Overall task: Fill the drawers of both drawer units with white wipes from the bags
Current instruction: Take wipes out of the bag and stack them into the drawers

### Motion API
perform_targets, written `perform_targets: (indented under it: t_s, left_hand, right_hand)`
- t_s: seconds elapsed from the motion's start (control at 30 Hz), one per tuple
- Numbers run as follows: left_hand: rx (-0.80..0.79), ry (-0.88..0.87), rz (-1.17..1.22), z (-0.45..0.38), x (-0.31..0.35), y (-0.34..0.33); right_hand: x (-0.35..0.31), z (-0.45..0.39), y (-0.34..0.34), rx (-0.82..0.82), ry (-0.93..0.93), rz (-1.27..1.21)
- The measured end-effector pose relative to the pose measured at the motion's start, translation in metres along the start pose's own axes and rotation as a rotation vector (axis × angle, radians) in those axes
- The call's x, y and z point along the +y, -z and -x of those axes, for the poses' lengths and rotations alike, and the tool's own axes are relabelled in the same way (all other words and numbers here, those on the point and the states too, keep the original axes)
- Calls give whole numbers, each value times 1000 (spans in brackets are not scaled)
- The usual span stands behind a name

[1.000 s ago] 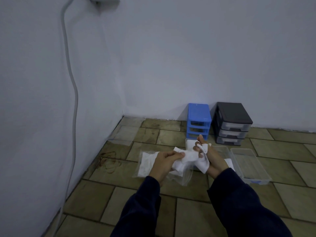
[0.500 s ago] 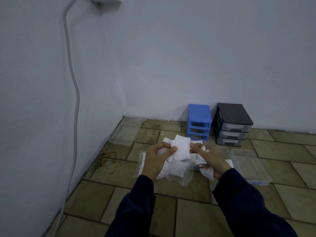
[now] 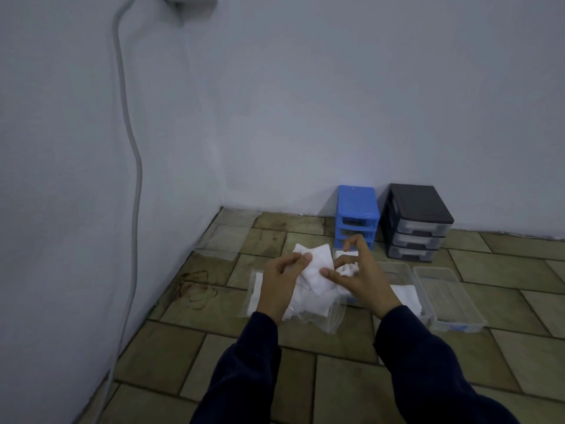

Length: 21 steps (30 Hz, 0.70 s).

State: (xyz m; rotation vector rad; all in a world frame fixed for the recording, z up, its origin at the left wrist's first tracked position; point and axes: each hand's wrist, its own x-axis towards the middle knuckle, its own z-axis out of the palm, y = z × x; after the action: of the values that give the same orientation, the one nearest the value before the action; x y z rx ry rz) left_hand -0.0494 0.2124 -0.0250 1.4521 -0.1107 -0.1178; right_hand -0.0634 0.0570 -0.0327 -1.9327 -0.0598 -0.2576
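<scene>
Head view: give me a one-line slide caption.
Left hand pinches a white wipe above the bag; right hand reaches in, drawer units behind.

The wipes [image 3: 318,267] are plain white, and the bag [image 3: 331,316] under them is clear. One drawer unit [image 3: 356,209] is bright blue; the other unit [image 3: 419,206] is black with translucent grey drawers. The floor [image 3: 336,377] is olive-brown tile with dark stains, the walls [image 3: 336,102] pale grey-blue, the sleeves [image 3: 428,377] navy.

Two drawer units against the back wall, loose drawers and bags before them.

Left unit [image 3: 357,216] just beside right unit [image 3: 418,221]; two pulled-out drawers [image 3: 449,296] side by side on the floor in front; bag of wipes [image 3: 293,304] left of those, under both hands.
</scene>
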Motion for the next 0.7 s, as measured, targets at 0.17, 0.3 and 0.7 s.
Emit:
perform_targets:
  t_s: [0.17, 0.3, 0.7]
  left_hand:
    - [27, 50, 75, 0, -3, -3]
    - [12, 64, 73, 0, -3, -4]
    - [30, 48, 3, 5, -4, -4]
  right_hand:
    - [-3, 2, -1, -38, 169, 103]
    - [1, 1, -1, 18, 172, 108]
    - [-5, 3, 9, 39, -134, -388]
